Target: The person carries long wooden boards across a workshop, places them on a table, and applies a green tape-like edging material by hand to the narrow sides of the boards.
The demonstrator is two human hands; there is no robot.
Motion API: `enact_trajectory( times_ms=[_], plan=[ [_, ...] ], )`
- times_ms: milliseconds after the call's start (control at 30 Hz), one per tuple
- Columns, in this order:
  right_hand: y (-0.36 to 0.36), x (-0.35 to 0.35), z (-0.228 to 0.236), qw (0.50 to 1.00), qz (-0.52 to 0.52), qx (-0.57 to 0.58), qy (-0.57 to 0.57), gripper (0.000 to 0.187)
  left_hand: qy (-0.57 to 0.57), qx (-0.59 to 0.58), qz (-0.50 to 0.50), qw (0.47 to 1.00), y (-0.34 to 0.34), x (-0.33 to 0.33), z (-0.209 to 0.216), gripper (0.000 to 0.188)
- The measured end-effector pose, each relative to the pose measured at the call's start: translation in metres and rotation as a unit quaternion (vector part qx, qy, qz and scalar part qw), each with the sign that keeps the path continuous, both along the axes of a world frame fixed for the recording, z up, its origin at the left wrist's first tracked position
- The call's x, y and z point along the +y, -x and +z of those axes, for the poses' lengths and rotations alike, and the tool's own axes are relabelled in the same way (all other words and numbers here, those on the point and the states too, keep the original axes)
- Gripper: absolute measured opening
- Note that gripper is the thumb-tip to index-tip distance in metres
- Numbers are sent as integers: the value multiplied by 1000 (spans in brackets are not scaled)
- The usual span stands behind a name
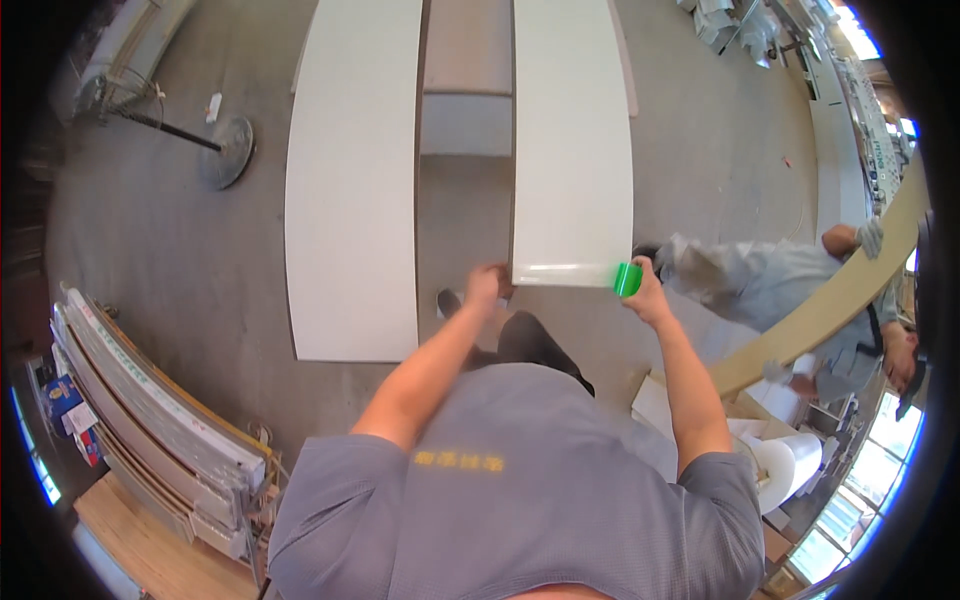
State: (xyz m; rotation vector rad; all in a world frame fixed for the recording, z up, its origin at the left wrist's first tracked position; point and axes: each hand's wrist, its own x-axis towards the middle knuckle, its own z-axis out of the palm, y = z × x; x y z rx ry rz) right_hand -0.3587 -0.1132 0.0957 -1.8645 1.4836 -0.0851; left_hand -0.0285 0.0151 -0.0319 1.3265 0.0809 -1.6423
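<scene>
My right hand (648, 294) is closed around a green roll of tape (628, 280) beside the near right corner of a long white panel (574, 150). From the roll a shiny clear strip of tape (565, 273) stretches left across the panel's near end. At the near left corner my left hand (487, 286) has its fingers curled in by the panel's edge, slightly blurred. What those fingers pinch is hidden. A second long white panel (352, 190) lies parallel on the left, apart from my hands.
At the right another person (760, 285) holds a long yellowish board (830, 310). A round-based stand (228, 152) is at the far left. Stacked long panels (160, 400) fill the near left, and white rolls (785, 470) stand at the near right. A gap separates the two white panels.
</scene>
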Motion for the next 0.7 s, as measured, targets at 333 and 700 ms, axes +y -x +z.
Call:
enact_trajectory(
  times_ms=[333,700],
  plan=[
    [16,-3,-9,999,-18,-28,11,72,19,-274,-293,916,-7,-26,6,58],
    [3,-2,5,999,-42,30,3,80,22,-231,-359,904,-28,-40,65,65]
  ],
)
